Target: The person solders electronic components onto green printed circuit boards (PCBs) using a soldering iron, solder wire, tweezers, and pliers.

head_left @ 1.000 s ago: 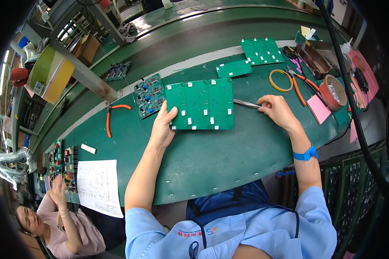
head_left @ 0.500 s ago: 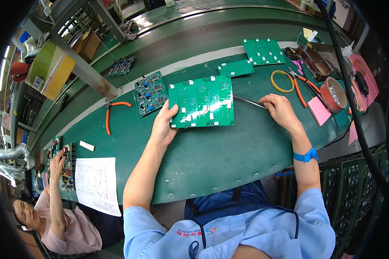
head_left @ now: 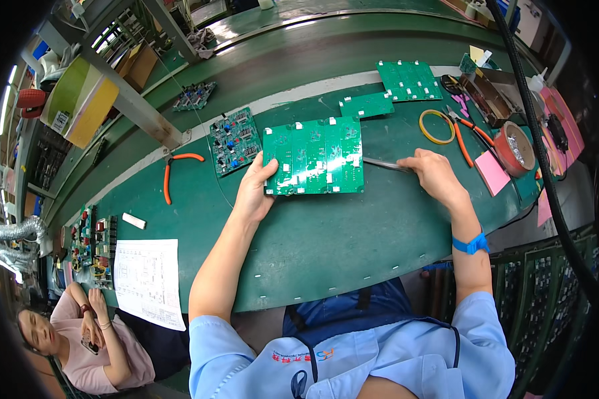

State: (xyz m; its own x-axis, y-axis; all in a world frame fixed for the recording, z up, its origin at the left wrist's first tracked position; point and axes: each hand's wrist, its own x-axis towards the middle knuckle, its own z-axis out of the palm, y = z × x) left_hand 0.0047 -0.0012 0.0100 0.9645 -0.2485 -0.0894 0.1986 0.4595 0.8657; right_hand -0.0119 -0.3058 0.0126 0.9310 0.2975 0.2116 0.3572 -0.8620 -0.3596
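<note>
Green circuit panel [head_left: 315, 156] is up over bench [head_left: 339, 246], tilted, left hand [head_left: 254, 189] clamped on its left edge, likely to keep the face clear. Right hand [head_left: 434, 174] pinches thin metal tool [head_left: 386, 163] tightly by the near end, probably for fine control; far end at panel's right edge, contact can't tell. Populated board [head_left: 235, 141] just left, smaller panel [head_left: 367, 104] close behind, yellow ring [head_left: 439, 141] and pliers [head_left: 460, 143] off right. Held panel hides bench behind it.

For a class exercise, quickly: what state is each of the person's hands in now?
Left hand: closed, holding a green printed circuit board by its left edge.
Right hand: closed, pinching slim metal tweezers.
</note>
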